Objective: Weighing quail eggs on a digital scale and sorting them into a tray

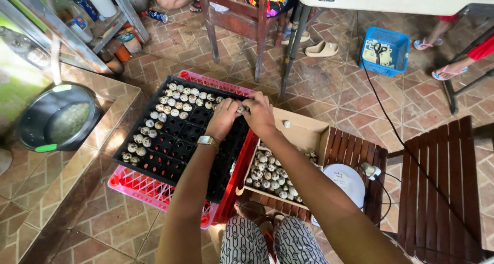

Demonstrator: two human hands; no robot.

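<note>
Blue basket [385, 51] holding scissors on the tiled floor [334, 89], beige sandal [321, 49] near a wooden chair [242, 17], dark bowl [59, 119] at left, slatted wooden bench [442, 187], white round device [346, 180] with cable.

Under your two hands, the left hand [222, 118] and the right hand [259, 115], sits one black egg tray [175, 140], and below it one pink crate [149, 189]. You see one cardboard box [303, 133] just right of your right hand. The small speckled eggs [177, 103] left of your left hand number several dozen, too small to count exactly. Beyond your hands stand one wooden chair [242, 17] and one blue basket [384, 50]. One loose sandal [321, 49] lies near that chair.
</note>
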